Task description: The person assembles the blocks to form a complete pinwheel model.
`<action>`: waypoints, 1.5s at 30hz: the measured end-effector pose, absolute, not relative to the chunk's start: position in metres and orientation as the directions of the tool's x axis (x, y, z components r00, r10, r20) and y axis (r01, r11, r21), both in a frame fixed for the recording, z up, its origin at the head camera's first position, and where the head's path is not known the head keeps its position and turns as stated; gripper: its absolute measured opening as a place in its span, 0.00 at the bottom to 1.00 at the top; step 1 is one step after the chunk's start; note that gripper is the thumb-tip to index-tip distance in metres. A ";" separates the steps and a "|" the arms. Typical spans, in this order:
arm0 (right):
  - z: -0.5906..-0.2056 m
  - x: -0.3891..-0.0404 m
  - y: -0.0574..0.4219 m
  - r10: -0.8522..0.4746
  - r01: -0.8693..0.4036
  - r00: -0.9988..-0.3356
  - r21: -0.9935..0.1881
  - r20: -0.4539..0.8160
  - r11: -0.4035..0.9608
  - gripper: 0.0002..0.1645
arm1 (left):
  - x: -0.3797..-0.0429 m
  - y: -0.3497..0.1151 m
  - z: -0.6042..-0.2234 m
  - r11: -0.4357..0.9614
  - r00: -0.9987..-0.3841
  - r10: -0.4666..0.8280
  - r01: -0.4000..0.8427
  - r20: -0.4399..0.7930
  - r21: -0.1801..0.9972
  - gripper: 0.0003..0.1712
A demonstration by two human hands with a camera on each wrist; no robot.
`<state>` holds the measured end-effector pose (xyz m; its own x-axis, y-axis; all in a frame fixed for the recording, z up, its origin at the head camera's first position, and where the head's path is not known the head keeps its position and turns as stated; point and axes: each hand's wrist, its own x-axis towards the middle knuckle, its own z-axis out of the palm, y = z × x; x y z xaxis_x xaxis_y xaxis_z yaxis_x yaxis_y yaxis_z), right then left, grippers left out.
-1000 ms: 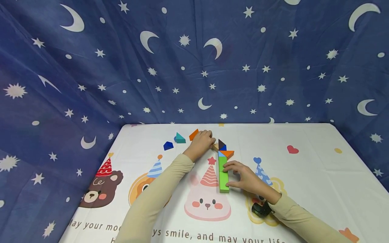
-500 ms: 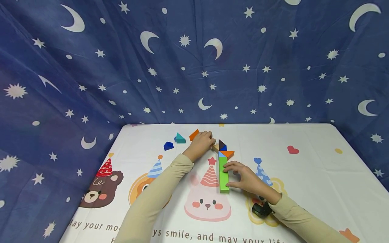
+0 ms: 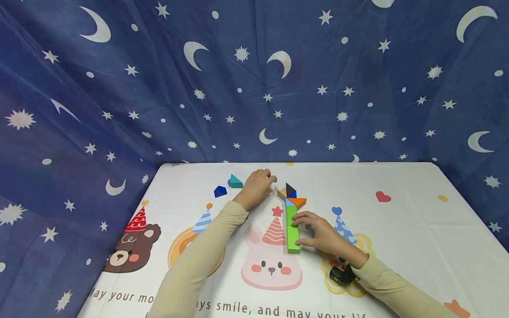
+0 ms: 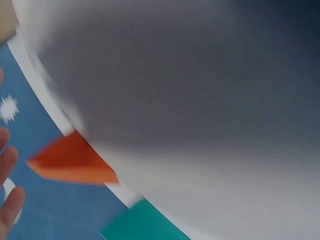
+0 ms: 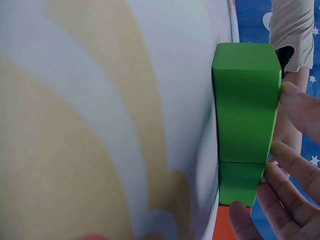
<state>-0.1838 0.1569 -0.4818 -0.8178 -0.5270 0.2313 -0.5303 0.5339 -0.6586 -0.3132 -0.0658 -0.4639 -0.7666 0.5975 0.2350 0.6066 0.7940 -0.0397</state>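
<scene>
Two green blocks (image 3: 292, 227) lie end to end on the tablecloth. At their far end sit a light blue triangle (image 3: 290, 202), an orange block (image 3: 299, 202), a dark brown triangle (image 3: 289, 190), a blue piece (image 3: 293, 194) and a tan block (image 3: 281, 194). My right hand (image 3: 324, 234) rests its fingertips and thumb along the green blocks' right side; in the right wrist view the fingers (image 5: 295, 170) touch them without wrapping round. Left of the tan block, my left hand (image 3: 256, 188) has relaxed fingers and holds nothing. It mostly covers a second orange block (image 4: 72, 162) in the head view.
Left of my left hand lie a teal block (image 3: 236, 182) and a dark blue block (image 3: 220, 191). The white tablecloth (image 3: 397, 238) has printed animals and lettering. A blue starry curtain (image 3: 222, 88) hangs behind and left of the table.
My left hand has come off the tan block and moved left, now hiding most of the second orange block. The right hand and the green blocks have stayed put.
</scene>
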 end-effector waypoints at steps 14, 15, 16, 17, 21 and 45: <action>-0.482 -0.183 0.157 -0.526 -0.526 -0.820 -0.657 0.224 0.540 0.24 | -0.336 -0.099 -0.465 0.927 -0.897 0.373 0.370 0.238 -0.059 0.26; -0.482 -0.183 0.157 -0.529 -0.526 -0.819 -0.660 0.224 0.536 0.24 | -0.337 -0.100 -0.465 0.933 -0.906 0.360 0.356 0.222 -0.061 0.26; -0.482 -0.183 0.157 -0.530 -0.527 -0.818 -0.661 0.224 0.534 0.24 | -0.337 -0.101 -0.465 0.937 -0.915 0.349 0.343 0.204 -0.065 0.26; -0.482 -0.183 0.157 -0.531 -0.527 -0.817 -0.663 0.224 0.531 0.24 | -0.337 -0.102 -0.465 0.940 -0.921 0.341 0.334 0.191 -0.068 0.26; -0.483 -0.183 0.156 -0.530 -0.524 -0.818 -0.668 0.221 0.529 0.24 | -0.336 -0.104 -0.462 0.946 -0.933 0.324 0.319 0.155 -0.061 0.24; -0.481 -0.182 0.157 -0.534 -0.541 -0.811 -0.651 0.238 0.532 0.24 | -0.297 -0.102 -0.462 0.839 -0.832 0.543 0.532 0.113 -0.114 0.22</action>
